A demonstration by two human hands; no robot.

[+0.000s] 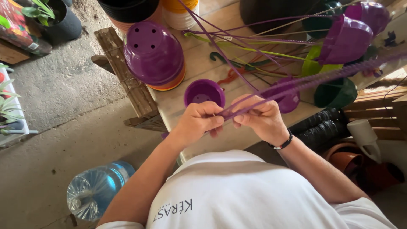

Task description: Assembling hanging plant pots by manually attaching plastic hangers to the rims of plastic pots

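A bundle of thin purple hanger strands (271, 95) ran from the upper right of the view down to the two hands, over a pale wooden table (190, 101). Both hands met at the bundle's near end, just above the table's front edge. The left hand (199, 121) had its fingers curled together and pinched on the strand ends; the right hand (258, 116) was closed on the same strands, fingers bent around them, touching the left. A black bracelet (283, 143) sat on the right wrist.

Just behind the hands stood a small purple pot (204, 92), upright and open. Left of it and farther back, a stack of upturned pots (154, 55) with a purple one on top showed drainage holes. At the far right, purple pots (347, 38) hung tilted among more strands, with green pots (335, 92) beneath them. Green and orange hooks (231, 68) lay on the table between.

On the concrete floor to the left lay a clear water bottle (95, 191). Terracotta pots (345, 159) were at the right, under the table.
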